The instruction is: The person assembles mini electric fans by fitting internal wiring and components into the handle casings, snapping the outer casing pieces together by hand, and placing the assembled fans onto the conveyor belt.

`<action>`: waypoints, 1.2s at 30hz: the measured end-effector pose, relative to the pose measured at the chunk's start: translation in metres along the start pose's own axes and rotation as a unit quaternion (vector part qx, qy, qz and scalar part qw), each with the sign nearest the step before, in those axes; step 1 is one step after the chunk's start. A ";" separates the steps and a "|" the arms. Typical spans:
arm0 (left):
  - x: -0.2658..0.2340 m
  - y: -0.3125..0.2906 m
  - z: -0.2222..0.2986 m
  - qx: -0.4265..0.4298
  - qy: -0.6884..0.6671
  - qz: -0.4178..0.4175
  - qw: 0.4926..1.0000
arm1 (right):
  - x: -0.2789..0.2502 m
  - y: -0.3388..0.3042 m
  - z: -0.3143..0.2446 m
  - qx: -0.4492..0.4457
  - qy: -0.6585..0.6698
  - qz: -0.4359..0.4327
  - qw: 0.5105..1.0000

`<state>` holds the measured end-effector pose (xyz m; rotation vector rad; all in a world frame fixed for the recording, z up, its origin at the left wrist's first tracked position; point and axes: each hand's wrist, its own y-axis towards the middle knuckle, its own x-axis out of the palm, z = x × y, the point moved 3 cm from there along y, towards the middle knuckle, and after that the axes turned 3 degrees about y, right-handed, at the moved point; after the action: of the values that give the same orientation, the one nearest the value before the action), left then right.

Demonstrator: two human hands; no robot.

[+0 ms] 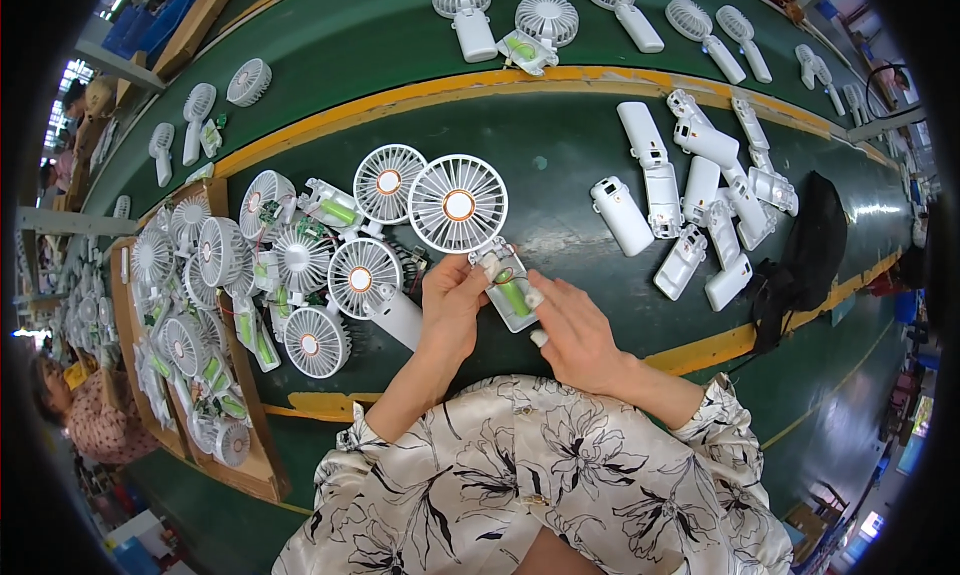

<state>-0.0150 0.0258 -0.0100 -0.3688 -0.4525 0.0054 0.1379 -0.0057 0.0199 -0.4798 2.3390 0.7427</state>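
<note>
Head view: handheld fan [468, 233] lies between both hands, long axis slanting down-right to open handle [512, 293] — left hand [452, 300] pinches neck end; right hand [578, 335] touches right edge, closure unclear.

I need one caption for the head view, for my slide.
Left hand holds an opened white fan, right hand touching it, green battery showing, between other fans and white covers.
</note>
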 end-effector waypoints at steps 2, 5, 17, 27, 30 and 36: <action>-0.001 -0.001 -0.001 -0.018 0.011 0.001 1.000 | 0.004 -0.001 -0.004 -0.038 -0.076 -0.029 0.996; -0.002 -0.002 -0.002 -0.022 -0.008 0.004 1.000 | 0.005 -0.002 -0.006 -0.082 -0.178 -0.068 0.978; 0.008 -0.007 0.006 -0.069 0.015 -0.035 0.997 | -0.013 0.005 -0.008 -0.190 -0.173 -0.089 0.962; 0.006 -0.004 0.008 -0.087 -0.019 -0.047 0.995 | -0.018 -0.003 -0.002 -0.214 -0.111 -0.021 0.970; 0.004 -0.003 0.006 -0.088 -0.049 -0.043 0.994 | -0.019 -0.004 -0.002 -0.226 -0.112 -0.014 0.967; 0.004 -0.005 0.004 -0.103 -0.041 -0.060 0.992 | -0.025 0.001 -0.002 -0.283 -0.086 -0.026 0.955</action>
<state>-0.0135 0.0224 -0.0033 -0.5442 -0.5587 -0.1440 0.1552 -0.0028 0.0381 -0.6838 1.9226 1.3781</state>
